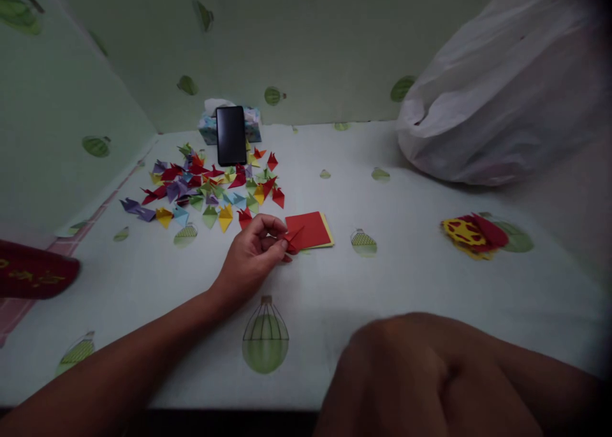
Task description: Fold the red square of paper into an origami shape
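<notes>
My left hand (258,249) is closed, with thumb and fingertips pinching a small folded red paper (295,238) that has a pointed end. Just behind it lies a stack of square paper sheets (313,228), red on top with yellow showing at the edges. Folded paper cranes (210,217) in red, purple, yellow, green, blue and orange are spread beyond the hand to the left. A bare bent limb (406,373), blurred and close to the camera, fills the lower right. My right hand does not show.
A dark-screened phone (231,136) leans against a tissue box (208,130) at the back. A large white plastic bag (459,125) stands at the right rear. Below it lies a red and yellow item (471,233). A red object with yellow marks (38,270) is at the left edge.
</notes>
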`<act>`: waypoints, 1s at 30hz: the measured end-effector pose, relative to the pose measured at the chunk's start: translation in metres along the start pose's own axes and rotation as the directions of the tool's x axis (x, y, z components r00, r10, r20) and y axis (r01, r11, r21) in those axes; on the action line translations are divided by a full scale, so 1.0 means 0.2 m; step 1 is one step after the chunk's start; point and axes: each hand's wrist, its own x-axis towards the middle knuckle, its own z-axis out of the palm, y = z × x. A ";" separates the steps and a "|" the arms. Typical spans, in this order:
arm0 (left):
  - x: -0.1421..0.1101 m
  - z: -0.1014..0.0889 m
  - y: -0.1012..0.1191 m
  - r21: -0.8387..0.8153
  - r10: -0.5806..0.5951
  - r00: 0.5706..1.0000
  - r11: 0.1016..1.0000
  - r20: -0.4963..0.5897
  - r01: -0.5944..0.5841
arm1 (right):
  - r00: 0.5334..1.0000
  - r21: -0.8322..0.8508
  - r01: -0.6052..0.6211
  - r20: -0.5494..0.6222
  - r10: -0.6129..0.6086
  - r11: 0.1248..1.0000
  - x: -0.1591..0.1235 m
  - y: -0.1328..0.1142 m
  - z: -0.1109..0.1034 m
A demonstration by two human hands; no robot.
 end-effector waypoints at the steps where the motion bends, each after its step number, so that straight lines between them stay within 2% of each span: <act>1: 0.00 0.00 0.00 0.004 0.014 1.000 1.000 0.001 -0.014 | 1.000 0.003 0.015 0.009 -0.015 1.000 0.03 0.00 -0.03; 2: 0.00 0.00 0.00 0.015 0.026 1.000 1.000 0.009 -0.027 | 0.999 0.002 0.032 0.012 -0.032 1.000 0.06 0.00 -0.06; 3: 0.00 -0.01 0.00 0.031 0.041 0.999 0.999 0.022 -0.042 | 0.997 -0.029 0.063 -0.034 -0.064 0.998 0.09 0.02 -0.10; 4: 0.00 -0.01 0.00 0.053 0.058 0.997 0.997 0.041 -0.060 | 0.968 -0.116 0.091 -0.222 -0.115 0.989 0.12 0.04 -0.14; 5: 0.00 -0.01 0.00 0.082 0.075 0.995 0.993 0.063 -0.080 | 0.905 -0.251 0.085 -0.384 -0.180 0.964 0.15 0.07 -0.17; 6: 0.00 -0.02 0.00 0.113 0.093 0.992 0.988 0.089 -0.103 | 0.835 -0.382 0.052 -0.490 -0.249 0.923 0.18 0.10 -0.21; 7: 0.00 -0.02 0.00 0.144 0.111 0.987 0.981 0.117 -0.128 | 0.797 -0.486 0.024 -0.518 -0.310 0.874 0.20 0.14 -0.24; 8: 0.00 -0.02 0.00 0.168 0.126 0.981 0.974 0.148 -0.151 | 0.789 -0.539 -0.005 -0.520 -0.328 0.842 0.22 0.17 -0.26; 9: 0.00 -0.02 0.01 0.183 0.133 0.976 0.969 0.175 -0.165 | 0.797 -0.556 -0.034 -0.517 -0.313 0.831 0.23 0.20 -0.28; 12: 0.00 -0.02 0.01 0.176 0.123 0.967 0.971 0.221 -0.164 | 0.859 -0.506 -0.069 -0.468 -0.207 0.860 0.25 0.26 -0.31; 15: 0.01 -0.02 0.02 0.148 0.115 0.978 0.979 0.176 -0.142 | 0.882 -0.360 -0.093 -0.463 -0.091 0.928 0.25 0.27 -0.30; 20: 0.02 -0.03 0.00 0.023 0.047 0.993 0.998 0.104 -0.050 | 0.857 -0.145 -0.107 -0.514 0.017 0.984 0.27 0.29 -0.26; 24: 0.01 -0.03 -0.01 -0.072 -0.016 0.992 0.997 0.126 0.026 | 0.811 -0.171 -0.101 -0.585 -0.018 0.980 0.27 0.30 -0.25; 30: 0.00 -0.01 -0.01 -0.039 0.071 0.996 0.997 0.055 -0.069 | 0.789 -0.199 -0.136 -0.614 -0.015 0.971 0.26 0.30 -0.23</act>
